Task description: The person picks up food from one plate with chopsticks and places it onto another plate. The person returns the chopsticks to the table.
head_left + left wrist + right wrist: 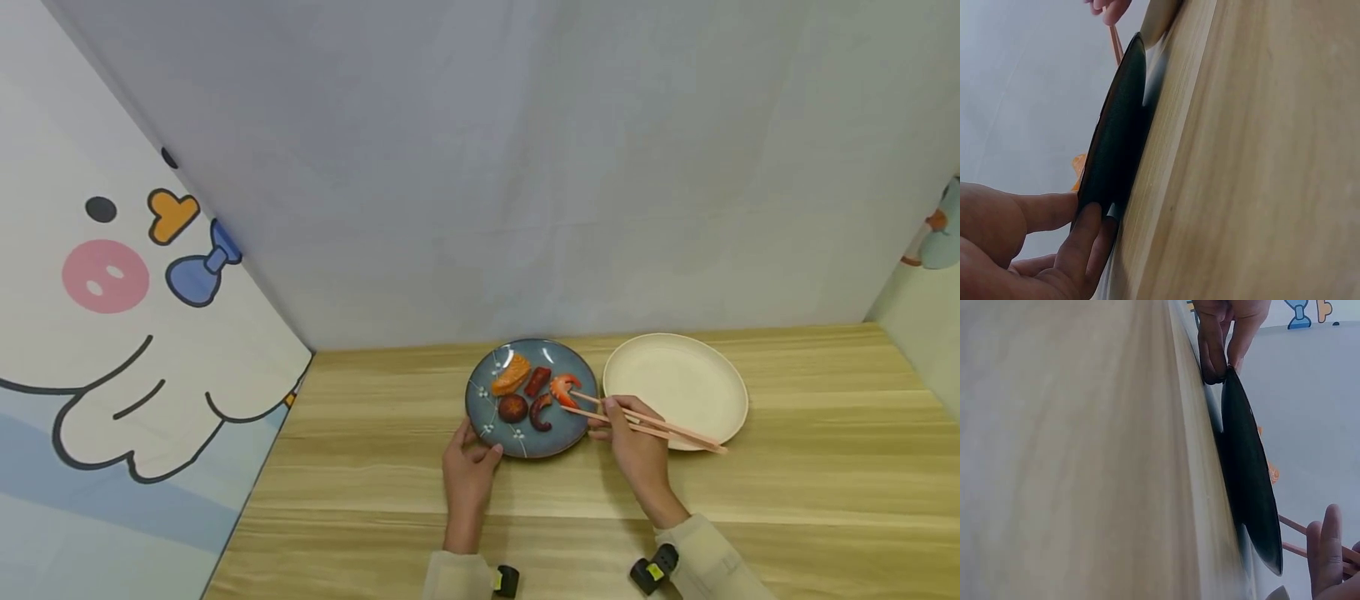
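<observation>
Table [360, 475]: wood-grain surface beneath both hands.
Left hand [468, 471]: pinches rim of blue plate [558, 435].
Blue plate: between both hands.
Right hand [639, 450]: grips chopsticks [690, 434], tips at shrimp [558, 385] left of this hand.
Cream plate [667, 371]: just beyond right hand.

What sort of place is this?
Probably a small staged recording corner rather than a working kitchen: a plain grey backdrop stands behind the wood-grain tabletop, with a cartoon-printed panel along the left side.
</observation>
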Action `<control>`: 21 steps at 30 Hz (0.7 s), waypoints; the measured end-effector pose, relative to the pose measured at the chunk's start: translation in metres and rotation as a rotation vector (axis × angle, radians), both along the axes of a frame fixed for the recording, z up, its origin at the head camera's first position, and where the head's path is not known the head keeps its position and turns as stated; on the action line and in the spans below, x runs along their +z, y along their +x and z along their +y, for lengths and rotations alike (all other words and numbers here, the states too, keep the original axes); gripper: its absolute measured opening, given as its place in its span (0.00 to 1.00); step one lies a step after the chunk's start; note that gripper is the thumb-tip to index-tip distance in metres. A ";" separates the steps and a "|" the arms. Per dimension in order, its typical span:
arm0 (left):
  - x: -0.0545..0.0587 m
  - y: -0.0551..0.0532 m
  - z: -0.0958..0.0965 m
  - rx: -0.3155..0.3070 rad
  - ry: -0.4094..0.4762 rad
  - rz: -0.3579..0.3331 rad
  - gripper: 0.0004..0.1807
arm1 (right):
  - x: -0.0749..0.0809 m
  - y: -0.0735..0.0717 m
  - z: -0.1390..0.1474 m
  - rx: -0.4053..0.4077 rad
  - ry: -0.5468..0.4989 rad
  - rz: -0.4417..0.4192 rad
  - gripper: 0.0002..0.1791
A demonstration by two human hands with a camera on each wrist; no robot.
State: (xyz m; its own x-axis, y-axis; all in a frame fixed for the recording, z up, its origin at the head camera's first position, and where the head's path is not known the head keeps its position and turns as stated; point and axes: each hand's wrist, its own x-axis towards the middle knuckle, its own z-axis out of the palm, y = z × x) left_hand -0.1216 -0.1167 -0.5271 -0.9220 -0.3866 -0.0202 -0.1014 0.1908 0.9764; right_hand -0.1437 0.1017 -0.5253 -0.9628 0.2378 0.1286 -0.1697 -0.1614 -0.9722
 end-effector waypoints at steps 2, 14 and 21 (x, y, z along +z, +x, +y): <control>0.001 0.001 0.000 -0.004 -0.002 0.002 0.38 | 0.001 0.000 -0.001 0.003 -0.002 0.005 0.14; 0.001 0.003 -0.002 -0.004 0.004 -0.002 0.38 | 0.005 -0.005 -0.009 -0.017 0.065 -0.006 0.13; 0.000 0.002 -0.001 0.003 -0.004 0.011 0.38 | 0.007 -0.007 -0.011 -0.010 0.125 -0.003 0.13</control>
State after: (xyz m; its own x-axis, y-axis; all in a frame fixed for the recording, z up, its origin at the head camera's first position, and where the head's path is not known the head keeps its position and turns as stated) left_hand -0.1194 -0.1175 -0.5269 -0.9212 -0.3890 -0.0085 -0.0912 0.1945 0.9767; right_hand -0.1505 0.0906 -0.5182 -0.9608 0.2297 0.1554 -0.1682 -0.0370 -0.9851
